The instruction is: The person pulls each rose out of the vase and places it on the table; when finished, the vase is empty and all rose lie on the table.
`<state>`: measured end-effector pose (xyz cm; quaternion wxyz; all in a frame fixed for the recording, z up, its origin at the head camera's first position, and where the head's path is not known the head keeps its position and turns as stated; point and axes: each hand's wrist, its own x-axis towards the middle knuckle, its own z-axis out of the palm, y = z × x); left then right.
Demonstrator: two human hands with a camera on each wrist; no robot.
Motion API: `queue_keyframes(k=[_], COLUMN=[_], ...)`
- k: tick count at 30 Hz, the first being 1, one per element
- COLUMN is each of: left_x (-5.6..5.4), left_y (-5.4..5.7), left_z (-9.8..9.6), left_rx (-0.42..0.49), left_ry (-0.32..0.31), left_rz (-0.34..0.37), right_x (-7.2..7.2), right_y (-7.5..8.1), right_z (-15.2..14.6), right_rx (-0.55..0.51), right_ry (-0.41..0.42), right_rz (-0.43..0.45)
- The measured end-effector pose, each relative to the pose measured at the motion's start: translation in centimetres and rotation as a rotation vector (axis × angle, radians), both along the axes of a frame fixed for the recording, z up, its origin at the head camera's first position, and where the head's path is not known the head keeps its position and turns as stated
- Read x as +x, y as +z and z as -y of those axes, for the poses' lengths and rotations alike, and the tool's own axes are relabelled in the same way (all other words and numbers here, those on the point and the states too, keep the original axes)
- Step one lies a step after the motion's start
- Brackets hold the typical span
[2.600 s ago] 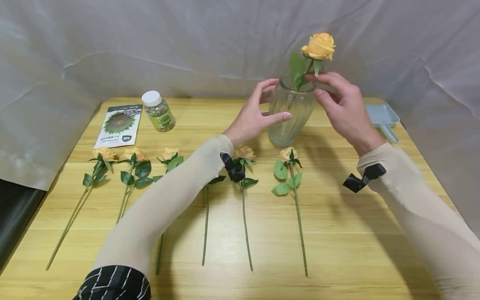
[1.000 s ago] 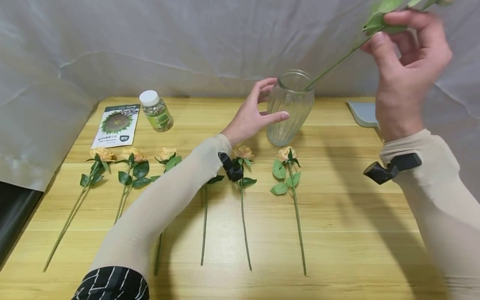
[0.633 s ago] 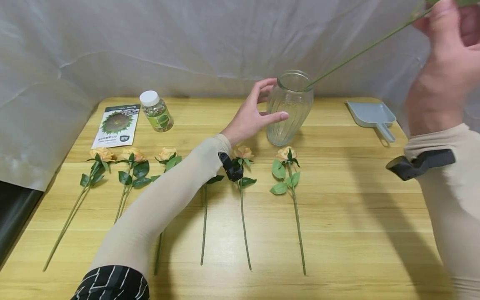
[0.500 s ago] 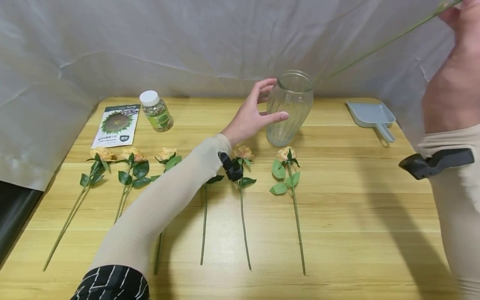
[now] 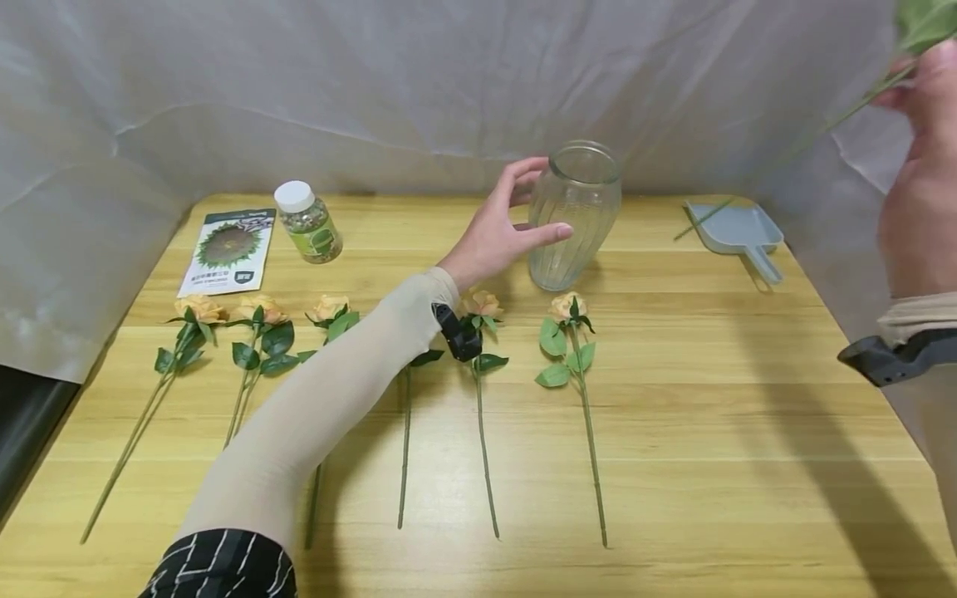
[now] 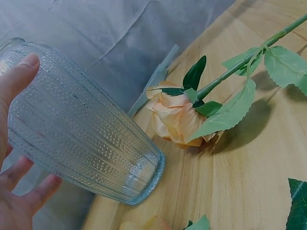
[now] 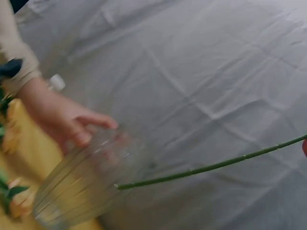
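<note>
In the head view my left hand (image 5: 493,232) grips the ribbed clear glass vase (image 5: 571,220), thumb in front and fingers behind. The vase stands on the table with no flower in it. At the upper right edge my right hand (image 5: 923,178) pinches the stem of a rose (image 5: 927,25); only its leaves and stem show, its bloom being outside the view. That long green stem (image 7: 211,166) crosses the right wrist view, its cut end overlapping the vase. Close to the vase's base lies another yellow-orange rose (image 6: 175,115).
Several yellow-orange roses lie in a row, blooms away from me, including one (image 5: 200,309) at far left; my left sleeve covers part of some. A seed packet (image 5: 228,249) and white-lidded jar (image 5: 310,228) stand back left. A light blue dustpan (image 5: 736,228) lies back right.
The rose that stood in the vase has been drawn out, up and to the right, in my right hand; its stem has left the vase mouth. My left hand stays on the vase.
</note>
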<state>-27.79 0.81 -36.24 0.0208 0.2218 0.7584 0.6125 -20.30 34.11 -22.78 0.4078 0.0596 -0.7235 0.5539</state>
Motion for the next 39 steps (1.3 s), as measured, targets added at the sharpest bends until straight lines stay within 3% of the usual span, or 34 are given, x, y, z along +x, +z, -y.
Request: queue_keyframes(k=[5,10,14,17,22,29,34,39], left_x=[0.0,0.0,0.1,0.0,0.1,1.0,1.4,0.5], left_y=[0.0,0.0,0.0,0.0,0.1,1.2,1.6,0.7], left_z=[0.0,0.1,0.1,0.1,0.1,0.1,0.1,0.0], left_rx=[-0.012,-0.004,-0.001,-0.002,-0.012,-0.012,-0.010,-0.007], left_ry=[-0.001,0.001,-0.003,-0.005,0.001,-0.004,-0.001,-0.004], left_rz=[-0.003,-0.005,0.000,0.011,0.021,0.032,0.033,0.025], right_x=[1.0,2.0,2.3,2.4,2.6,3.2,3.7,3.9], right_y=[-1.7,-3.7,-5.4,-7.1,-10.0,-12.6,-13.9,-15.5], right_z=[0.5,0.1,-0.3,-0.5,-0.3,0.0,0.0,-0.1], right_rx=[-0.273,-0.202,-0.245,-0.264,-0.153,0.194,0.297,0.303], right_ry=[0.349,0.488,0.603,0.662,0.678,0.582,0.553,0.637], right_rz=[-0.056,0.034,0.105,0.217,0.459,0.721,0.816,0.845])
